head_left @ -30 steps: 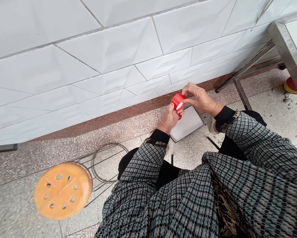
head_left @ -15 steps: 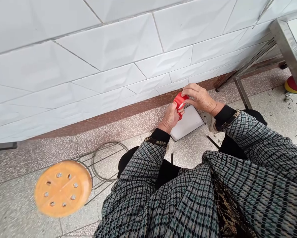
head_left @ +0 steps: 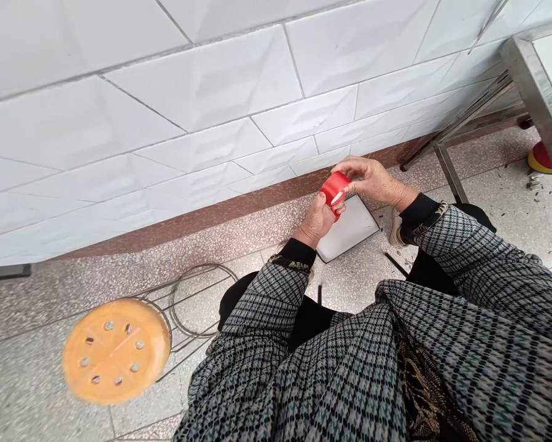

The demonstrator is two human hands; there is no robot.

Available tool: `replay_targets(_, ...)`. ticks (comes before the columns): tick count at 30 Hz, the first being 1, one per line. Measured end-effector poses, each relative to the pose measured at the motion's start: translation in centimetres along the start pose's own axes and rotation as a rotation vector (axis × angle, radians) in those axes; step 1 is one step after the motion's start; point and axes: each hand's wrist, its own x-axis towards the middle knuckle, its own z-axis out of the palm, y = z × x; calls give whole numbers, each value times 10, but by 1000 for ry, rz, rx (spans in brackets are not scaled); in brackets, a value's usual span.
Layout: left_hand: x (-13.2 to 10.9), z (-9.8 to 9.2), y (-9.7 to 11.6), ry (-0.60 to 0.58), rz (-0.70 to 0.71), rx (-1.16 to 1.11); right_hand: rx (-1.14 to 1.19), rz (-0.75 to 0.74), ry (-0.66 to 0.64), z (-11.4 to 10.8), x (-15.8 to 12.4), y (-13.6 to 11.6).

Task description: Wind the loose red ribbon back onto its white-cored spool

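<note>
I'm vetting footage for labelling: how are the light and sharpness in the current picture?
Head view: light looks soft and even, without hard shadows; head view, centre: the red roll, left hand and right hand are fairly clear; head view, lower left: the orange seat and nearby floor look softer.

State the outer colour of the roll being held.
The roll is red; the head view shows it.

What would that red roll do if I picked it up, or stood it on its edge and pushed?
The red roll would probably trundle away, because its outside is curved like a wheel. It's likely light, as it's small enough for the left hand to grip. Its smooth, slightly shiny surface might feel a bit slippery.
</note>
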Motion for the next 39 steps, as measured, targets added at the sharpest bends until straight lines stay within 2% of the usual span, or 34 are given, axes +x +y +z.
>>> replay_targets(4, 0, -1, 0, -11, -3, -16, -27, 14, 45, 1, 1, -1)
replay_targets(10, -1, -1, 1, 3, -32, 38, -60, -10, -18, -4, 0, -4)
replay_targets(18, -2, 6, 1, -13, -24, 78, 251, 122, -163, -5, -1, -5)
replay_targets(23, 5, -5, 2, -77, 52, 251, 323, 132, -124, -24, -4, -22)
replay_targets(27, 8, -13, 10, -137, 70, 432, 235, 134, -109, -38, -4, -30)
replay_targets(30, 6, -12, 18, -147, 38, 508, 118, 127, -128, -46, -4, -27)
replay_targets(35, 2, -2, 20, -84, -39, 502, -284, 128, -187, -53, -6, -16)
replay_targets(39, 3, 3, 18, 28, -99, 413, -500, 96, -197, -52, -5, -9)
